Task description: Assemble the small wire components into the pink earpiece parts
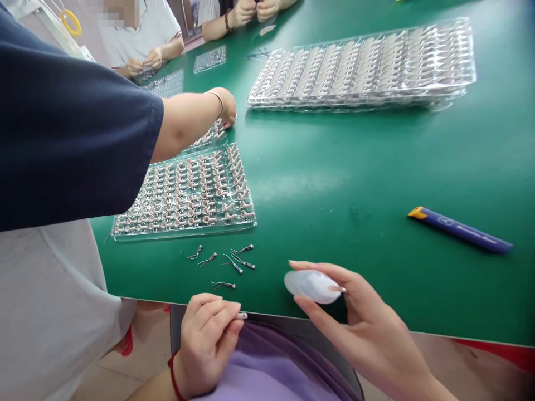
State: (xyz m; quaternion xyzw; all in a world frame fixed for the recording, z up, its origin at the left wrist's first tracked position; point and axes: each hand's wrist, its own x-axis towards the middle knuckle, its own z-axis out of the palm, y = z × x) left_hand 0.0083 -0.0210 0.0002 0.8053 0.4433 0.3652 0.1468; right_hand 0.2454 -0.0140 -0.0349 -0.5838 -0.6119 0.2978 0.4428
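One view only, from up on the head, looking forward and down, close over the near edge of the green worktop (355, 184), far side and other people at the top

green worktable (376, 167) | tan floor (142, 345) (tiled) | even light

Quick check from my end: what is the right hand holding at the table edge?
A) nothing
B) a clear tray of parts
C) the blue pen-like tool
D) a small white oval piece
D: the right hand pinches a small white oval piece between thumb and fingers, while the blue pen-like tool lies apart on the green table.
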